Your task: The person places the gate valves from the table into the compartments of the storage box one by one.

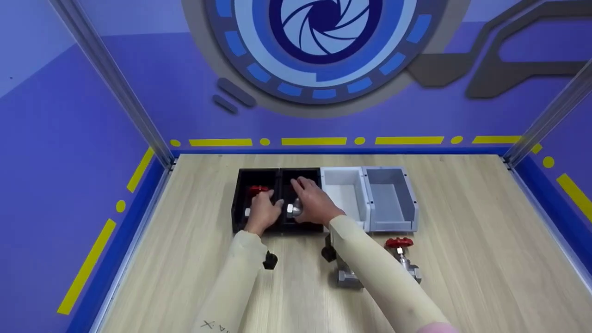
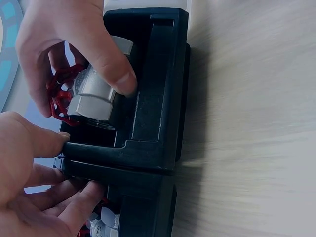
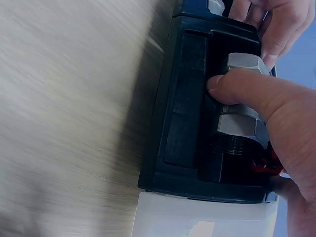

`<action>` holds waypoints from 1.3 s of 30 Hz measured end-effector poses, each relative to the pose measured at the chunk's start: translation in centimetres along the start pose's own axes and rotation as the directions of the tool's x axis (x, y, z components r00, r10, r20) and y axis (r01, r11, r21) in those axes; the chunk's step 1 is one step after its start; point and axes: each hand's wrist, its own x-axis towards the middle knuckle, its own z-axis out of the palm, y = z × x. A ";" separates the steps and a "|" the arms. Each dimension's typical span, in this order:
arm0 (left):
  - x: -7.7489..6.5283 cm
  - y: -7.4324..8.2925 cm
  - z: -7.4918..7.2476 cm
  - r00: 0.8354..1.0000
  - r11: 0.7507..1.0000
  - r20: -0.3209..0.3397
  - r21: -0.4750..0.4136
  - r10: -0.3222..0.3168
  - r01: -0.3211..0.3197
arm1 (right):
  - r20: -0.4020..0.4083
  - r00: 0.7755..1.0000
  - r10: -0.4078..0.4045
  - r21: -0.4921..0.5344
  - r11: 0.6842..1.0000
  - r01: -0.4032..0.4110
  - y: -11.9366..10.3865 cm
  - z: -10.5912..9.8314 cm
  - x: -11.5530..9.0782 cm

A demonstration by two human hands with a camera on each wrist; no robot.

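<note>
In the second black bin [image 1: 303, 228] from the left, my right hand [image 1: 315, 201] holds a metal valve [image 2: 96, 94] with a red handwheel. The thumb lies across the valve's body in the right wrist view, and the fingers reach round the far side. My left hand [image 1: 263, 210] is over the leftmost black bin [image 1: 235, 203]. Its thumb and fingers pinch the adjoining walls of the two black bins, as the left wrist view shows. Another valve [image 2: 106, 222] with a red handwheel [image 1: 257, 189] lies in the leftmost bin, partly covered by this hand.
A white bin [image 1: 365, 223] and a grey bin [image 1: 393, 226] continue the row to the right. On the wooden table [image 1: 471, 240] in front lies a valve [image 1: 407, 266] with a red handwheel. Another metal valve end [image 1: 349, 279] shows beside it, partly behind my right sleeve.
</note>
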 end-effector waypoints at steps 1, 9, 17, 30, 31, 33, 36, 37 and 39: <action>0.0 0.0 0.0 1.000 1.000 0.000 0.001 0.001 -0.001 | -0.002 1.000 -0.004 0.001 1.000 0.004 0.1 0.1 0.0; 0.1 0.1 0.1 1.000 1.000 -0.003 0.003 0.007 -0.007 | 0.012 1.000 -0.001 -0.003 1.000 0.001 0.2 0.4 0.5; 0.0 0.3 0.1 1.000 1.000 0.011 0.000 -0.020 0.020 | 0.016 1.000 -0.015 0.014 1.000 0.014 0.3 0.8 1.2; -0.2 0.2 0.0 0.999 0.999 0.024 -0.007 -0.043 0.043 | 0.059 0.998 0.012 0.023 1.000 -0.013 0.3 1.5 1.5; -0.2 0.2 0.0 0.998 0.999 0.027 -0.007 -0.049 0.049 | 0.065 0.998 0.013 0.025 1.000 -0.015 0.3 1.4 1.5; -0.2 0.2 0.0 0.998 0.998 0.030 -0.005 -0.056 0.056 | 0.079 0.997 0.017 0.023 1.000 -0.019 0.3 1.4 1.5; -0.2 0.1 0.0 0.998 0.999 0.023 -0.005 -0.054 0.054 | 0.092 0.996 0.022 0.024 0.999 -0.024 0.2 1.4 1.7; -0.1 0.1 0.0 0.998 0.999 0.019 -0.005 -0.052 0.052 | 0.093 0.995 0.021 0.024 0.999 -0.023 0.2 1.4 1.7; -0.1 0.1 0.0 0.999 0.999 0.014 -0.005 -0.047 0.047 | 0.098 0.995 0.022 0.023 0.999 -0.025 0.2 1.4 1.8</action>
